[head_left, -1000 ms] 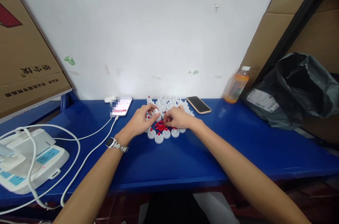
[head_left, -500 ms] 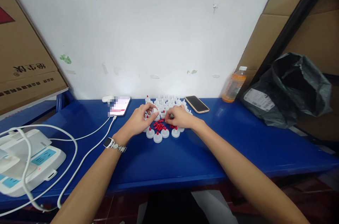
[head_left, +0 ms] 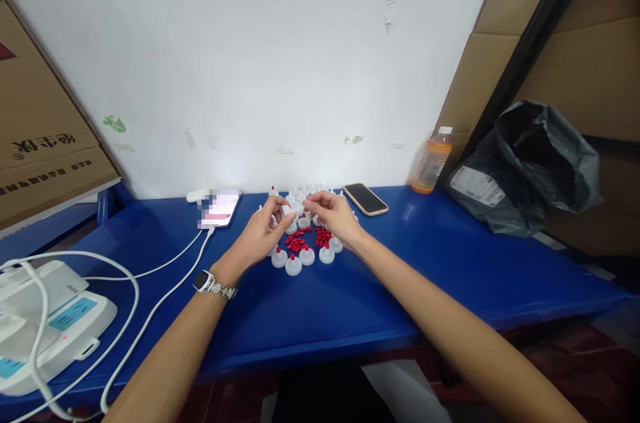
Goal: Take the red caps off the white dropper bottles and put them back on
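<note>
At the far edge of the blue desk (head_left: pixel 350 303), near the wall, your left hand (head_left: pixel 260 236) pinches a small white cap (head_left: pixel 287 211) between thumb and forefinger, lifted just above the pile so the other hand can reach it. Your right hand (head_left: pixel 334 215) comes in from the other side, its fingers narrowed to a pinch just beside that cap; whether they hold a red tip is too small to tell. Below both hands lies a loose heap of red tips (head_left: pixel 299 243), close enough to pick from, with finished red-tipped caps (head_left: pixel 293 265) lined up toward you and bare white caps (head_left: pixel 305 195) behind. A dark phone (head_left: pixel 365 199) lies to the right.
</note>
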The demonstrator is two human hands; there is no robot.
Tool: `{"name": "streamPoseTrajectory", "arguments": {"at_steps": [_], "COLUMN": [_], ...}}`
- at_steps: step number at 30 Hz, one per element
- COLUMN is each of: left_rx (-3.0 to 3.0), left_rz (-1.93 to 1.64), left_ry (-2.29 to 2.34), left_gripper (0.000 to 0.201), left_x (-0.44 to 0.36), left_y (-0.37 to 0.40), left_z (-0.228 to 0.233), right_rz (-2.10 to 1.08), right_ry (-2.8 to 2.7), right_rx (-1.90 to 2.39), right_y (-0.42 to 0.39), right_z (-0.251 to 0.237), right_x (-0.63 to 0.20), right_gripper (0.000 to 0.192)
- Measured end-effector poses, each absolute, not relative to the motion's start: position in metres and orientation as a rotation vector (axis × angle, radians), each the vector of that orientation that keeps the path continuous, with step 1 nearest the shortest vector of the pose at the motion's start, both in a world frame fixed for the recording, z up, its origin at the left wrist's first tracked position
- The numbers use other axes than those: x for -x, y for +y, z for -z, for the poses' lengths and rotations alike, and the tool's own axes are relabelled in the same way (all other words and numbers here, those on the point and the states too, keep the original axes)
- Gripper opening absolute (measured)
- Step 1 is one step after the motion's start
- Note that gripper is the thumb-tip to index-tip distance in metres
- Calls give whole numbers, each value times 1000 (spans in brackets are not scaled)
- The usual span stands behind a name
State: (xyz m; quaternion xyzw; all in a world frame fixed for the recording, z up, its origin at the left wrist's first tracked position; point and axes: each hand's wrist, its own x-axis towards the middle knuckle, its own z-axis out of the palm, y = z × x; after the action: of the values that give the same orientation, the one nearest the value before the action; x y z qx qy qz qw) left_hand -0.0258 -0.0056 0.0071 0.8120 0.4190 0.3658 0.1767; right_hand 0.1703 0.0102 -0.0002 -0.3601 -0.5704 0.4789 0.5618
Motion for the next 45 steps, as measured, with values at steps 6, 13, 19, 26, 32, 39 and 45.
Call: {"name": "streamPoseTrajectory", "arguments": {"at_steps": [6,13,19,26,32,39,45], "left_rx": [-2319,-2296,-2250,-2283,-2256,-2225,-2304], "left_rz": [-1049,-1101,-1119,-1114,-1123,-1113,-1203], "left_ry": [1159,1119,1082,1094,1108,1247,1377], "left_gripper": [30,29,30,34,36,46,38], "left_x": [22,22,17,10,6,28,55], "left_y": [-9,-9,-12,-14,-15,-7,14], "left_z": [-8,-7,-7,0,1,-7,-4], "right_rz": [-1316,-1351,-1401,-1387,-1324,-1094,-658], "right_ry": [-1139,-1162,-1140,-1139,-1226,-1420,-1672], "right_rx": [716,700,675,632,620,743,1033], "right_y": [5,0,-5,-12,-14,12,91], "right_z": [-5,-7,-11,-13,-9,-14,-26], "right_x": [-165,-163,-161,-156,-152,-158,-155], "right_gripper": [36,35,36,40,41,36,9]}}
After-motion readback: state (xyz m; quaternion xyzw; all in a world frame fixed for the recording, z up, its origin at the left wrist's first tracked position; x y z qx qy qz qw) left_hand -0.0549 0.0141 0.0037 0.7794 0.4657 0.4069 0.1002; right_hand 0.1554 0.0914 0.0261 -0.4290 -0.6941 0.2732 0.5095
